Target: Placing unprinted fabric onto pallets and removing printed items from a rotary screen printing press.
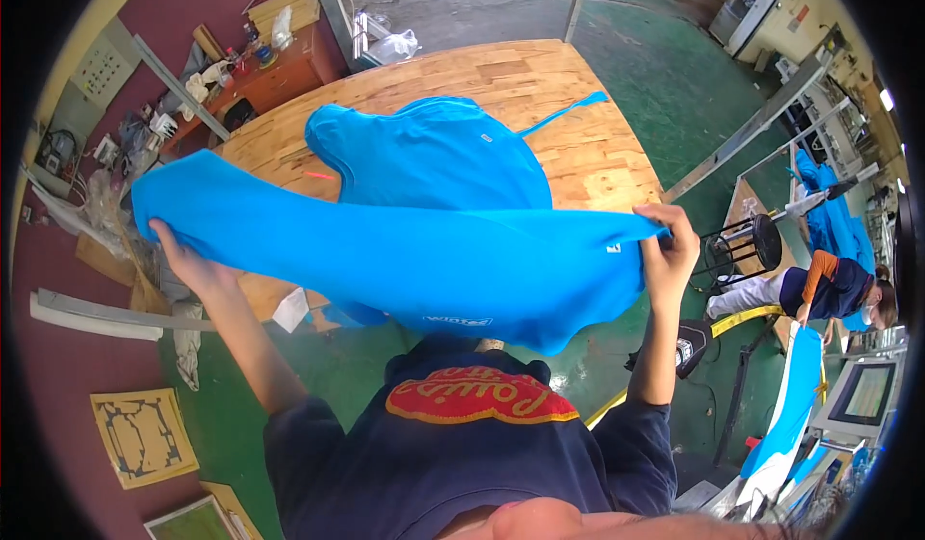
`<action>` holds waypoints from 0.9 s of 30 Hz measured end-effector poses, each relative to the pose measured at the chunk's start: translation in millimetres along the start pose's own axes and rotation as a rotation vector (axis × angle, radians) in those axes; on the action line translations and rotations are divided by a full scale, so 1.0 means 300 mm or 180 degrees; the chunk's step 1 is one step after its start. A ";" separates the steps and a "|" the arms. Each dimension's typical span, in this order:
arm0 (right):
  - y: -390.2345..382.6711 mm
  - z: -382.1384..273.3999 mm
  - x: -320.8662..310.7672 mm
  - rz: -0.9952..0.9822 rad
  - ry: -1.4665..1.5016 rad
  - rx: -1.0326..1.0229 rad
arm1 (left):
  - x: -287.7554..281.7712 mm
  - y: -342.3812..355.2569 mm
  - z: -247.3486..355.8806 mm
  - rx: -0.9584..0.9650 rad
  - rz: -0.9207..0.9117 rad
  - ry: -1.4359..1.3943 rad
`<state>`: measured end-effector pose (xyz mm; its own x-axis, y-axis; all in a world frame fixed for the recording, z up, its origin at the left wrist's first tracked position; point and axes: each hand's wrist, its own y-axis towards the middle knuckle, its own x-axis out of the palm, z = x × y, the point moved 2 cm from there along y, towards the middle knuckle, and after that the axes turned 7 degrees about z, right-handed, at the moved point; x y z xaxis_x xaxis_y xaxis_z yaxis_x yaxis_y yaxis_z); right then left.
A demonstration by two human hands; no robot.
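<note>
A long piece of bright blue fabric (414,251), with a white printed mark on its lower part, is stretched sideways in front of me above the near edge of the wooden table (602,155). My left hand (188,261) grips its left end, and my right hand (672,256) pinches its right end near a small white label. Behind it, a second blue piece (434,150) lies heaped on the tabletop, a narrow strip (568,108) reaching toward the back right. A white scrap (290,311) is at the table's near left corner.
Metal posts (689,179) stand around the table. A cluttered wooden desk (270,87) is at back left. At right are a black stool (761,243), another person (819,289) with hands on blue material (790,395), and a screen unit (862,391).
</note>
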<state>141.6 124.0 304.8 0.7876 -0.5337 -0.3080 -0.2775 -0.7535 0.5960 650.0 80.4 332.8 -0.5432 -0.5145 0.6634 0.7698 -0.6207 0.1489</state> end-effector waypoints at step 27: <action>0.613 0.740 1.183 -0.1140 0.0473 0.1012 | 0.001 0.940 -1.151 -0.2415 0.0206 0.0415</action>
<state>247.9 -289.4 140.4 0.9275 -0.1771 -0.3293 -0.1111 -0.9715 0.2095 751.3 -299.1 121.6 -0.5762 -0.6001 0.5549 0.3866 -0.7983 -0.4619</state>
